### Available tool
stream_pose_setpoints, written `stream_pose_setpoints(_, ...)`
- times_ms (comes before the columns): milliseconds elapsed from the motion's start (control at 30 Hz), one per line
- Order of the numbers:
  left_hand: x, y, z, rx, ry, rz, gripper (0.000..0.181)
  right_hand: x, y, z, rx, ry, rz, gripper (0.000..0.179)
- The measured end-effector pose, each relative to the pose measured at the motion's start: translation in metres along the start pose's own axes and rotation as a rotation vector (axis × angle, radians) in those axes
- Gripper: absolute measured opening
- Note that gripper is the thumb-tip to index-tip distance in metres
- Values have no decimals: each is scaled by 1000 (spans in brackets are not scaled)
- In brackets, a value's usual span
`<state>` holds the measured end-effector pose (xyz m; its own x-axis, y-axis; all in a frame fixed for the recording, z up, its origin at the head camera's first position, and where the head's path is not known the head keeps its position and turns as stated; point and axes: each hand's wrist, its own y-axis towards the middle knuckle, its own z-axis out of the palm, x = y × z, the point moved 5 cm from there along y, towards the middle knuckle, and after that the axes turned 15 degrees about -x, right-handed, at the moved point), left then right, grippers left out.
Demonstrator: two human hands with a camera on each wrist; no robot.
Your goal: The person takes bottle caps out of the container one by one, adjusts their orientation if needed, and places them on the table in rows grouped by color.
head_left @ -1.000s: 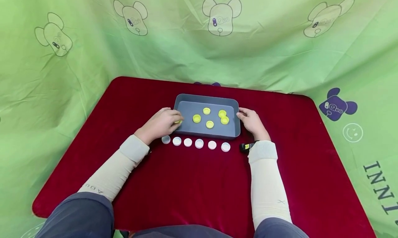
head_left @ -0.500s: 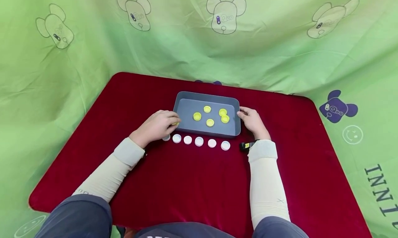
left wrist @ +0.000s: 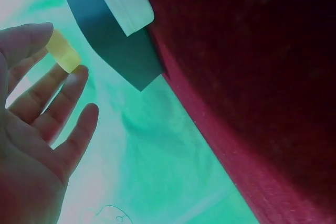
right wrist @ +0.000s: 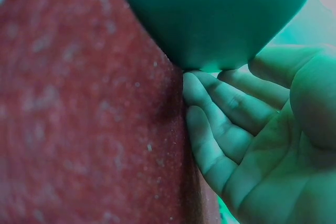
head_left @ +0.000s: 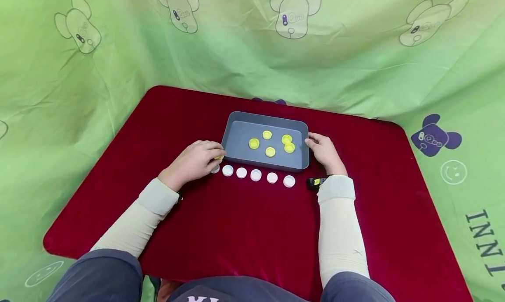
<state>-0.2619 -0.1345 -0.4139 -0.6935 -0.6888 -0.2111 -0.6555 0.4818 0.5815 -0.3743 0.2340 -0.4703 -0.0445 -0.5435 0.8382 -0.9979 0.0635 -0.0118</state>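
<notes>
My left hand (head_left: 193, 162) pinches a yellow bottle cap (left wrist: 64, 52) between thumb and fingertips, just outside the left end of a grey rectangular tray (head_left: 246, 156). In the left wrist view the cap is held on edge, apart from the tray wall, with the other fingers spread. Inside the tray lie several yellow caps (head_left: 254, 143), two of them overlapping at the right. At the tray's right end, my right hand (head_left: 325, 154) holds the wall, thumb near the rim. The right wrist view shows its fingers (right wrist: 231, 100) reaching to the tray's lower edge.
A row of several white caps (head_left: 255, 175) runs along the tray's near side, its leftmost partly hidden by the left hand. Red cloth (head_left: 252, 232) covers the table. Green printed curtain (head_left: 236, 52) hangs behind and at the sides. A black wrist device (head_left: 314, 183) shows by the right cuff.
My left hand has drawn back left from over the tray's edge with the yellow cap between its fingers. The right hand stays at the tray's right end. The head view has tilted slightly.
</notes>
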Motion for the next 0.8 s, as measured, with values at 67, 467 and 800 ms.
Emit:
stream_pose_setpoints(67, -1, -3, 0, 7, 2, -3, 21, 1, 0, 0, -1, -3, 0, 48)
stream_pose_setpoints(467, -10, -18, -6, 19, -3, -26, 20, -2, -2, 2, 16, 20, 25, 48)
stream_pose_setpoints(800, -14, -23, -7, 35, -7, -46, 18, -1, 1, 2, 6, 31, 19, 48)
